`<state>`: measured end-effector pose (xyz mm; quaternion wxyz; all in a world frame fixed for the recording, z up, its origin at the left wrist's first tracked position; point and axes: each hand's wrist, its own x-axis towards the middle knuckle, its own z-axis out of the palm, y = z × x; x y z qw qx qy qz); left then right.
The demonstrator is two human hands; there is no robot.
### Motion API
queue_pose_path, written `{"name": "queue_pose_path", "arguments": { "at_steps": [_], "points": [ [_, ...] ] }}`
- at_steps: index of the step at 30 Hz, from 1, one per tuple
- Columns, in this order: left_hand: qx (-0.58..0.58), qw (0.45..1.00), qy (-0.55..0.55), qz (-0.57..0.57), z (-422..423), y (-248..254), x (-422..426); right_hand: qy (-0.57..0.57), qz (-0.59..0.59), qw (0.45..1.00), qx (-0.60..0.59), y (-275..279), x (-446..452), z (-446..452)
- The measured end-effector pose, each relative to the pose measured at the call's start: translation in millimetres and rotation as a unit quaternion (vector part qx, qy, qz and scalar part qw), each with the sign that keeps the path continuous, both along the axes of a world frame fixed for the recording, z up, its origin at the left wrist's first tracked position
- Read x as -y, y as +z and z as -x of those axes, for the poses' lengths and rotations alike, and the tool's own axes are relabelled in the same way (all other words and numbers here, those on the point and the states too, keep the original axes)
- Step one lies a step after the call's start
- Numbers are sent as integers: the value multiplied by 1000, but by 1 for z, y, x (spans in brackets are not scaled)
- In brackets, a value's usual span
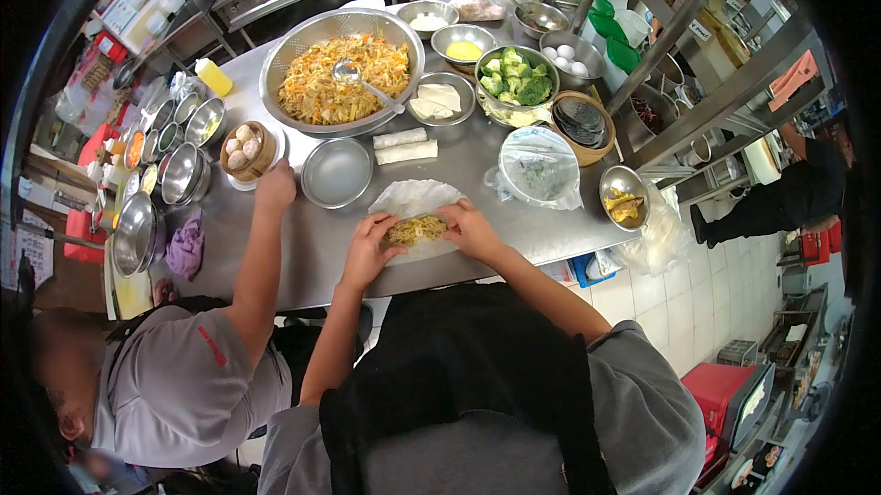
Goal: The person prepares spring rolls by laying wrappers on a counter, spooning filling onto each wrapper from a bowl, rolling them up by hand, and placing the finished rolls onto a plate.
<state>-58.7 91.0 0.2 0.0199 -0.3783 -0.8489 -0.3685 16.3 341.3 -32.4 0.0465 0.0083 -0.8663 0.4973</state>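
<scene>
A thin white spring roll wrapper lies on the steel table in front of me, with a strip of shredded vegetable filling across its near part. My left hand grips the wrapper at the left end of the filling, fingers bent. At the right end, my right hand holds the wrapper in the same way. Just beyond are two rolled spring rolls, side by side. A shallow metal bowl stands to their left. Farther back, a ladle rests in a big colander of shredded filling.
A co-worker's hand at left touches a plate under a bamboo steamer of dumplings. Right of the rolls stand a broccoli bowl, a plastic-covered bowl and a bowl of eggs. Metal shelf posts rise at right.
</scene>
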Motion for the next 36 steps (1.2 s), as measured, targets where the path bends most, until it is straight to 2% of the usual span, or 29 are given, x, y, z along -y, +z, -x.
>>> {"name": "queue_pose_path", "arguments": {
  "at_steps": [3,6,12,15,18,26,36],
  "points": [
    [-13,999,39,-3,-1,-10,1,-16,-26,1000,-6,1,-1,-1],
    [46,997,64,-16,-6,-15,-2,-9,-63,998,-14,1,4,4],
    [0,997,66,-30,-7,-13,-5,-21,14,1000,-9,14,5,3],
    [-24,998,61,-24,-5,-15,-3,8,-61,993,-98,4,0,8],
    [-45,996,73,-19,-10,-10,-5,18,-65,986,-150,6,-1,9],
    [17,993,110,-42,-14,-32,7,4,-79,994,-78,12,2,-1],
    [99,986,125,-45,-13,-29,11,19,-92,994,-48,3,13,-4]
  ]
}}
